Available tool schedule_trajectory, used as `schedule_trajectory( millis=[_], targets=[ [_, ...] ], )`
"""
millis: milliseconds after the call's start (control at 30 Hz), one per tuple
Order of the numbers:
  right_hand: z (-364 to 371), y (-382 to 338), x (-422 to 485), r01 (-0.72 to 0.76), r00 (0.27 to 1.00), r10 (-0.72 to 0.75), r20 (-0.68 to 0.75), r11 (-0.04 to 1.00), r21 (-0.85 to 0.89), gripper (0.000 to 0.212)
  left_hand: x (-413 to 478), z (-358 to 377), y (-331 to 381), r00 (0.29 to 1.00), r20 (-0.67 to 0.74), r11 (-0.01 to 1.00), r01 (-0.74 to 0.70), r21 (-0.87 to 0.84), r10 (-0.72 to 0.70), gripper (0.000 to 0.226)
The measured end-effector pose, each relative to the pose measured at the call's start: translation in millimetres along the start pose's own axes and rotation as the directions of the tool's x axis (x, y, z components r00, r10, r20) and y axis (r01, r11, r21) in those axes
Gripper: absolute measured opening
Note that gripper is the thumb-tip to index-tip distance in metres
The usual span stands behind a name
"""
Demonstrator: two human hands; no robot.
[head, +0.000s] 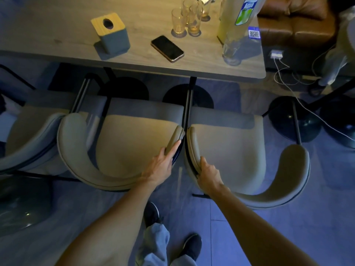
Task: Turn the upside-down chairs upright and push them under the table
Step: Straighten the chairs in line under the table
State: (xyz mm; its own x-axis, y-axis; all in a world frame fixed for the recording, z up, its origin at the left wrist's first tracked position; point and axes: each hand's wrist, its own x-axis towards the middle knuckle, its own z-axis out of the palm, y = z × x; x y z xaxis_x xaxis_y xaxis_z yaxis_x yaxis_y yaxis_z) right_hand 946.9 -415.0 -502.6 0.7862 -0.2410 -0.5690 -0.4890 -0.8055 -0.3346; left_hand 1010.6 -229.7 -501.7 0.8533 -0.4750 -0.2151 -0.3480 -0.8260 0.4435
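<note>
Chairs: the middle chair (123, 143) and right chair (230, 150) stand upright side by side, seats up. Their front edges are at the counter (57, 35) edge and their backs face the person.
Hands: the left hand (159, 164) pinches the middle chair's arm tip. The right hand (208, 173) is curled round the right chair's near arm.
Push: this looks like a slide inward. Drive both chairs straight and evenly so the neighbouring arms don't snag.
Hazard: a dark post (189, 104) stands between the seats. A knock could shake the glasses (184, 20) and phone (167, 48) above.
</note>
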Motion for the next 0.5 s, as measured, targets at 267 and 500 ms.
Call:
schedule_trajectory(
  millis=[267,500],
  targets=[
    [-6.9,6.1,1.3,0.078,0.996,-0.075,0.043,0.995,-0.058,0.058,0.4,-0.8,0.2,1.000,-0.022,1.000,-0.009,0.012,0.009,0.076],
    [-8.2,6.1,0.7,0.073,0.996,-0.067,0.061,0.993,-0.095,0.061,0.0,-2.6,0.6,1.000,-0.029,1.000,-0.005,0.011,0.005,0.077]
  ],
)
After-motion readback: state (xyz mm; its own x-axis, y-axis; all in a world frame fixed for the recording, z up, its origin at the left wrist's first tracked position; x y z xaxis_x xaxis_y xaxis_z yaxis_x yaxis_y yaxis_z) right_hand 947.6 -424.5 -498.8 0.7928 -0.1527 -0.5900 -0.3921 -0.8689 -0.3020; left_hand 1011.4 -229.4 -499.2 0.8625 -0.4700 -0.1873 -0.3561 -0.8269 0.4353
